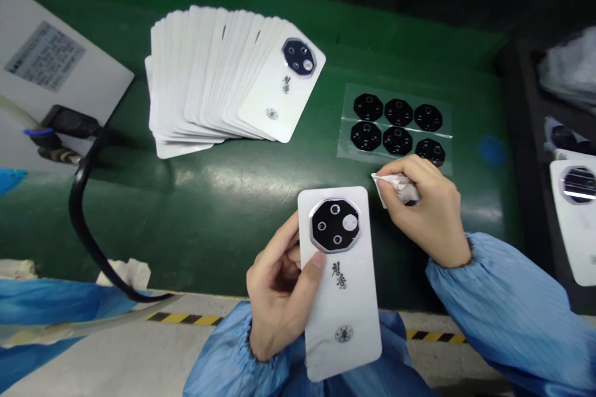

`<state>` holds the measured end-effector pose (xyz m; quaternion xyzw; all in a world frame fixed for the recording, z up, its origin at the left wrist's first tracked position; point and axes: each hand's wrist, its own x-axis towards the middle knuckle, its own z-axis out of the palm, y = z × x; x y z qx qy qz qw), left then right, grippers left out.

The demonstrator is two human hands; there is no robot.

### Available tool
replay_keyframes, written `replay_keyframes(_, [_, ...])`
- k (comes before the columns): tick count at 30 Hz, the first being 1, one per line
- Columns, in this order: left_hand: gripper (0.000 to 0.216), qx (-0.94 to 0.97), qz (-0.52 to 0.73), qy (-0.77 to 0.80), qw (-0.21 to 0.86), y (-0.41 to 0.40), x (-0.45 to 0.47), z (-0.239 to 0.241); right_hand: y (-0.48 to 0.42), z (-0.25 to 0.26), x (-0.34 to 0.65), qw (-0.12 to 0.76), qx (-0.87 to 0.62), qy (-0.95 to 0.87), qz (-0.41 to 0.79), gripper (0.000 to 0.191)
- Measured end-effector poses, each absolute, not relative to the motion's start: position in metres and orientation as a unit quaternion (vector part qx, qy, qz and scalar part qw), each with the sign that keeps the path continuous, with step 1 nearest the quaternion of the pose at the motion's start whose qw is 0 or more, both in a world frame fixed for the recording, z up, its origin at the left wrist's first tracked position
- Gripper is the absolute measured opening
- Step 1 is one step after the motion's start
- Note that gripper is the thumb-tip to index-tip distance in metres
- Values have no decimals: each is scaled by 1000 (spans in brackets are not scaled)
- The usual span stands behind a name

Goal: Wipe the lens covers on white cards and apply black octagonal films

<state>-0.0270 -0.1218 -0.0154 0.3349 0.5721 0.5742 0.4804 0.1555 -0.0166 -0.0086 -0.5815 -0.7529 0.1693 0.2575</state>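
Note:
My left hand (286,288) grips a white phone back cover (358,304) by its left edge, thumb on its face just below the black octagonal camera plate (328,232). Dark lettering and a round emblem mark the cover's lower part. In my right hand (426,208), closed with fingertips pinched, is a crumpled white wipe (401,186); its kind of material is hard to make out. Just beyond that hand lies a clear sheet (347,152) bearing several black octagonal stickers (398,113), the nearest one partly covered by my knuckles.
A fanned stack of white covers (205,74) lies at the back left of the green table (223,198). Left of it stand a pale box (97,65) with a label and a black cable (79,198). A dark tray (516,136) at the right holds another white cover (577,236).

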Motion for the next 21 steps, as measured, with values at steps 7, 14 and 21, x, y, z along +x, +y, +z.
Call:
replay_keyframes(7, [54,431,452,618,477,-115,-23,-18,6,-8,178,296,-592,-739,126,17])
replay_keyframes(14, [63,542,385,642,381,-114,-19,-31,37,-13,227,244,-625,-725,152,22])
replay_keyframes(21, [62,604,395,633,280,-112,-18,-40,41,-14,246,163,-621,-742,196,41])
